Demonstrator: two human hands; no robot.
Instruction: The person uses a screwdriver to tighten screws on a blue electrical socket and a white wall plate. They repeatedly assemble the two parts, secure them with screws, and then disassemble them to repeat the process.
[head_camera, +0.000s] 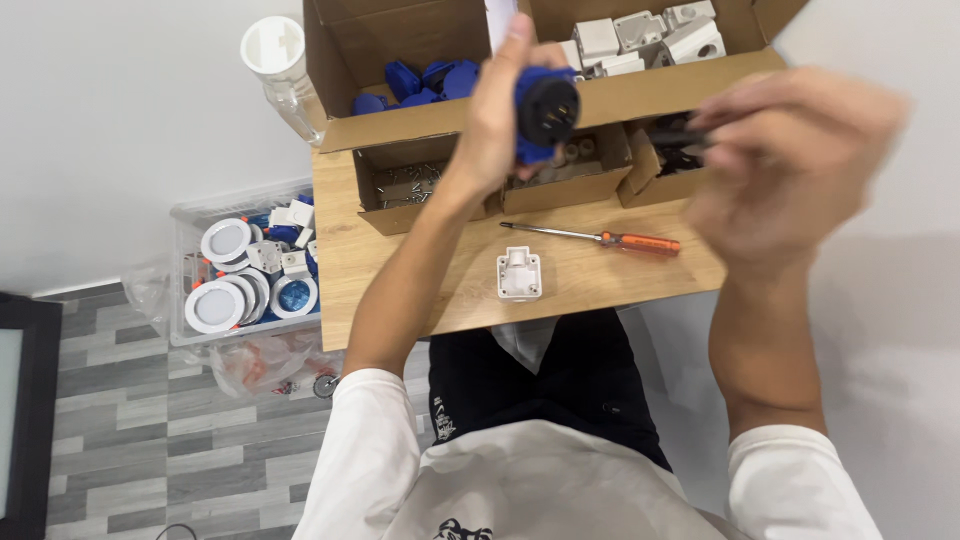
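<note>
Hands first: my left hand (500, 115) is clamped round a blue round plug (543, 112), black face turned toward the camera, held up in the air over the small cardboard trays (560, 175). My right hand (790, 165) is blurred, raised beside it and well clear of the worktop (420, 270); its fingers look curled on something dark and thin (685, 138), I can't tell what. The two hands are apart, with the plug between them.

Below on the wooden worktop lies a screwdriver (600, 238) with an orange handle, flat, tip pointing left. Just in front of it sits a small white housing (519, 273), apart from the screwdriver.

Behind, a big cardboard box (400, 40) holds more blue parts (420, 82) on the left and white parts (650, 38) on the right. Off the left edge, a clear plastic bin (190, 290) on the floor holds round white fittings (225, 240).
</note>
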